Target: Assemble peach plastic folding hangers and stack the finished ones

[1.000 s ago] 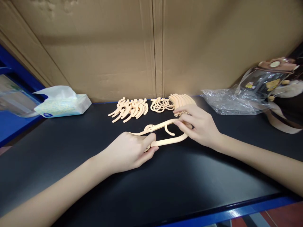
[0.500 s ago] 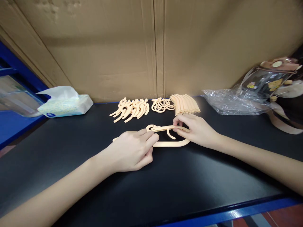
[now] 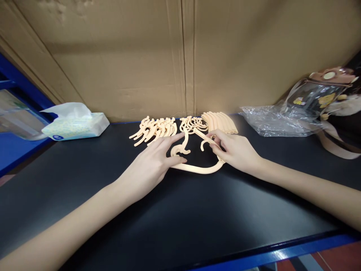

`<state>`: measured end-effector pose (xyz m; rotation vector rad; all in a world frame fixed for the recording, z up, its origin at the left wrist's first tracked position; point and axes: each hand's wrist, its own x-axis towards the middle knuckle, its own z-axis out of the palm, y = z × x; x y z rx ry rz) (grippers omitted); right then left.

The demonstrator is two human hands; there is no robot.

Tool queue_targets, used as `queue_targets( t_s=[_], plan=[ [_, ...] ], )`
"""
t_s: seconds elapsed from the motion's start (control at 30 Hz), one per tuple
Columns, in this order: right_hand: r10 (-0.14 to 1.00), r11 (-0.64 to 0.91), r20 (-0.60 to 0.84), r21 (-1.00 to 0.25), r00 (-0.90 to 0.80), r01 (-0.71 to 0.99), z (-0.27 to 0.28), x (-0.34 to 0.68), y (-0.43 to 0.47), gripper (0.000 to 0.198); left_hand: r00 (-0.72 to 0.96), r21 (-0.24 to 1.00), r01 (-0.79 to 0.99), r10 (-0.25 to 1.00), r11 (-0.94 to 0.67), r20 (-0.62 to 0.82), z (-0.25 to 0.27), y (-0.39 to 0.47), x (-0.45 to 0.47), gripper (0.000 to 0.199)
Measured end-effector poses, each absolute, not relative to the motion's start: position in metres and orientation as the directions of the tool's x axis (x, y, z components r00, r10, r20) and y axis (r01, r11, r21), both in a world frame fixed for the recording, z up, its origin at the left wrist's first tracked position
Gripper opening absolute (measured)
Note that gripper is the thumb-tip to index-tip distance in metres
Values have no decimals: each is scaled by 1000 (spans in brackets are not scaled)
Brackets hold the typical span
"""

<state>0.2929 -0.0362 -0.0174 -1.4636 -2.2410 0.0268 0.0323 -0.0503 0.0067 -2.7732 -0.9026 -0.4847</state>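
Observation:
A cream plastic folding clothes hanger (image 3: 203, 170), made of jointed pieces, lies before me on the black tabletop. My left hand (image 3: 152, 163) is at its left side with thumb and index finger stretched wide apart. The index fingertip touches the upper end of a curved left piece (image 3: 185, 142), and the thumb lies by the lower bar. My right hand (image 3: 232, 148) pinches the slanting right arm (image 3: 201, 134) of the hanger between thumb and fingers. A small curved hook (image 3: 202, 146) juts from that arm. My right fingers hide the right joint.
Behind the hanger lie piles of loose cream parts: curved notched pieces (image 3: 153, 130), hooks (image 3: 193, 122) and stacked arms (image 3: 220, 122). A tissue pack (image 3: 76, 126) stands at left. Crumpled clear plastic (image 3: 270, 122) and a strapped bottle (image 3: 316, 98) are at right. Cardboard (image 3: 126, 56) backs the table.
My left fingers have spread from a closed grip. The hanger's upper bar has parted in the middle, with the left piece and right arm now pointing up and away from me.

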Motion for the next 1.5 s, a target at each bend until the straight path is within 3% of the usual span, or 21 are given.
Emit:
queue_targets(
  t_s=[0.27,0.5,0.6,0.73,1.5],
  plan=[
    [889,379,342,-176,-305,908,-14,289,-38,24,770,188,568,598,-802,225,4,-53,33,32],
    [887,369,336,-104,-316,924,-15,289,-38,31,812,266,503,555,-822,182,9,-60,41,26],
    [881,374,350,-103,-318,922,-16,289,-37,30,812,261,515,562,-817,158,11,-62,43,9],
    [874,381,363,-97,-323,920,-17,289,-37,29,824,215,517,550,-829,139,11,-64,44,22],
    [824,531,298,-114,-481,839,-14,286,-40,29,843,146,476,497,-867,205,5,-65,44,14]
  ],
)
